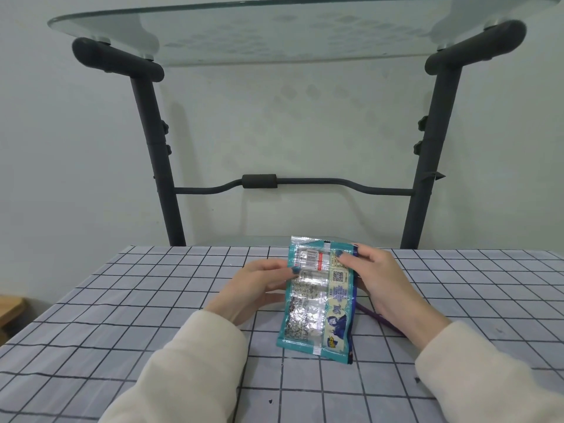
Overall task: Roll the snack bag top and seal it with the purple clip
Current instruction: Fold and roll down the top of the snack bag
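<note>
1. The bag (pixel 320 296) is teal with a silvery panel, back side up, held over the middle of the table (pixel 122 315); its top edge points to the far side and its bottom edge sits low near the cloth, though contact cannot be told.
2. The left hand (pixel 253 285) grasps the bag's left edge near the top, thumb on the upper face just below the barcode, the other fingers hidden behind the bag.
3. The right hand (pixel 387 282) grasps the bag's upper right corner, thumb pressed on the face beside the printed code, fingers curled round the right edge.
4. The top of the bag is flat and unrolled, its sealed strip standing straight along the far edge.
5. The clip (pixel 378 317) is a thin purple bar lying on the table just right of the bag, under the right wrist; only a short stretch shows, running from near the bag's right edge toward the near right.
6. Both sleeves (pixel 189 361) are cream and reach to the wrists.
7. The cloth on the table is grey with a black grid.
8. Beyond the far edge stands a dark metal frame (pixel 158 166) bearing a glass shelf (pixel 274 32) against a pale wall.
</note>
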